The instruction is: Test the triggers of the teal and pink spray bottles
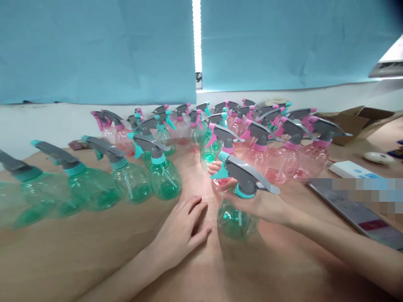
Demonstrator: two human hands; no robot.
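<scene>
A clear green spray bottle (234,220) with a grey and turquoise trigger head stands upright in front of me. My right hand (252,203) is wrapped round its neck and upper body from the right, partly hiding it. On the tabletop (126,251), just left of that bottle, my left hand (181,228) lies palm down, fingers loosely spread, holding nothing. The nearest bottle to it is another green spray bottle (165,180), the right end of a row of green ones. Behind my right hand stands a pink spray bottle (223,140) with a grey and pink head.
Several pink spray bottles (292,157) stand at the right, with more pink and green ones behind. A cardboard box (352,123), a white mouse (378,158), a white box (354,170) and a phone-like flat device (349,209) lie at right. Blue curtains (94,50) hang behind.
</scene>
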